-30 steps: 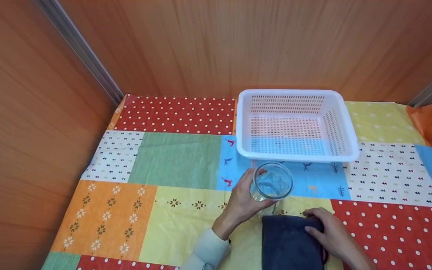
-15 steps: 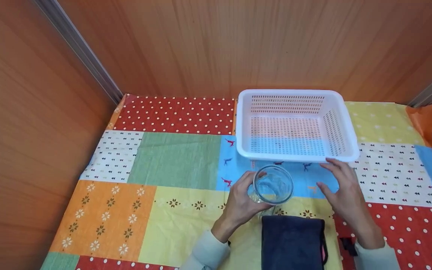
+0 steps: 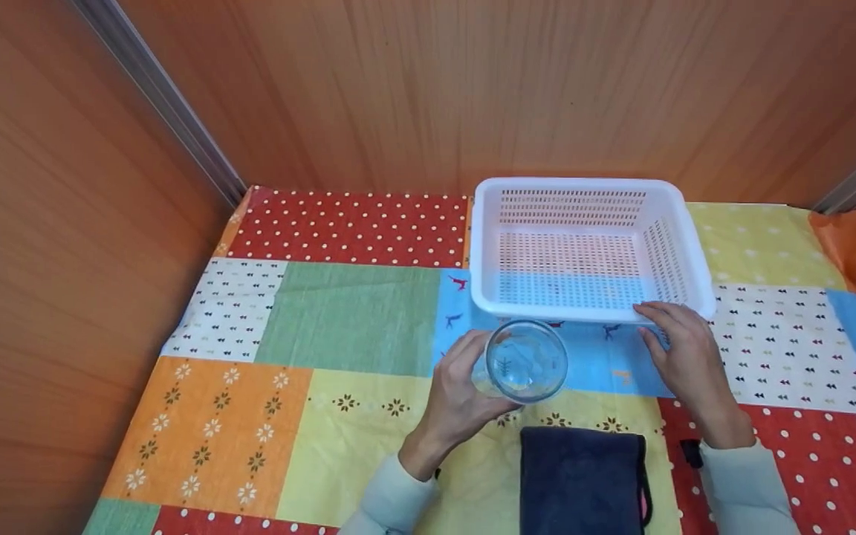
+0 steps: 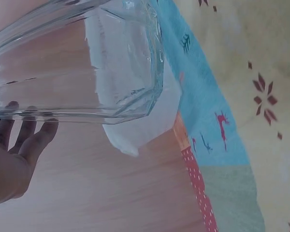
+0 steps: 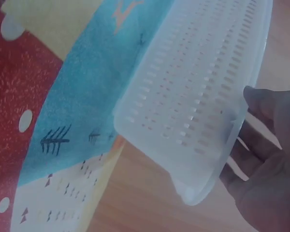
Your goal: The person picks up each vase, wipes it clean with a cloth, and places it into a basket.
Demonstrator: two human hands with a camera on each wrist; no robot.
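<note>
My left hand (image 3: 461,386) grips a clear drinking glass (image 3: 528,364) from its left side. The glass has faceted walls, and its round mouth faces up toward the head camera. In the left wrist view the glass (image 4: 121,63) fills the upper left, with fingertips (image 4: 48,126) along its side. My right hand (image 3: 688,357) holds the front rim of a white plastic basket (image 3: 524,306) near its right corner. The right wrist view shows the basket's slotted wall (image 5: 179,87), with the thumb at the rim and the other fingers partly hidden behind it.
A folded dark cloth (image 3: 580,479) with a loop at its right edge lies at the front. Patchwork cloth (image 3: 354,312) covers the table. Wooden panels stand behind (image 3: 398,96) and on the left (image 3: 64,260), and the basket is close to the back one.
My right hand has left the dark cloth, moved forward and taken hold of the basket's front rim. The glass in my left hand has shifted slightly left.
</note>
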